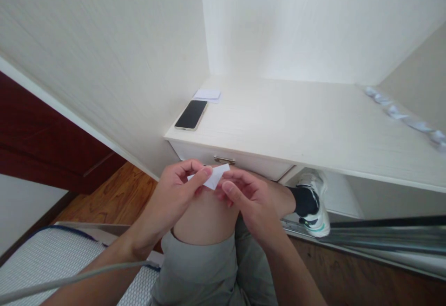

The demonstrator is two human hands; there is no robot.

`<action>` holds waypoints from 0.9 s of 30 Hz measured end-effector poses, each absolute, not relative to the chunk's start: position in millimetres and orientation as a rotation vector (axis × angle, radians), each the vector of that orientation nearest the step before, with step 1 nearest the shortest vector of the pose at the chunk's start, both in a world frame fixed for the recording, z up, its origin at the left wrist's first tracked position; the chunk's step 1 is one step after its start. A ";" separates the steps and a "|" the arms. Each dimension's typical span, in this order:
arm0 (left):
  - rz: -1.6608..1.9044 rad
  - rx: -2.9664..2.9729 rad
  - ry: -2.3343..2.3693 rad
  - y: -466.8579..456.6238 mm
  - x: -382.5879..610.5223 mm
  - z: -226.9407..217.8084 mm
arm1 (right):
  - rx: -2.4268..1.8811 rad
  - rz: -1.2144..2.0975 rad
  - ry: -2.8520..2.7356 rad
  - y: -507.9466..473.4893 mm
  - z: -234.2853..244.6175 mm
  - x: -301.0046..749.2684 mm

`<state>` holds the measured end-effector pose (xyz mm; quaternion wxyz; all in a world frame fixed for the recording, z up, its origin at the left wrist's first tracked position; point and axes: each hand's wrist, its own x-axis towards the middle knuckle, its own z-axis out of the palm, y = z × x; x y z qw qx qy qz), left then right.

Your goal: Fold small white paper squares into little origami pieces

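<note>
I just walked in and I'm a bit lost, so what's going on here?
A seated person holds a small piece of white paper above their knee. The left hand pinches one end; the right hand is at the other, its grip unclear. In front, a phone and some white sheets lie on a white shelf, with twisted white pieces along its right side.
</note>
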<state>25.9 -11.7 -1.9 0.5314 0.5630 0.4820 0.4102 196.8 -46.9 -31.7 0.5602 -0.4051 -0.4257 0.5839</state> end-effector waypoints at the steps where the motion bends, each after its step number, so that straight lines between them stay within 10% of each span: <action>1: 0.983 1.344 1.133 -13.8 29.8 -2.7 | -0.950 1.375 -0.994 -47.0 -28.4 192.9; 27: 1.043 1.728 1.133 -45.4 21.7 9.5 | -1.196 0.448 -1.611 -83.0 8.6 200.2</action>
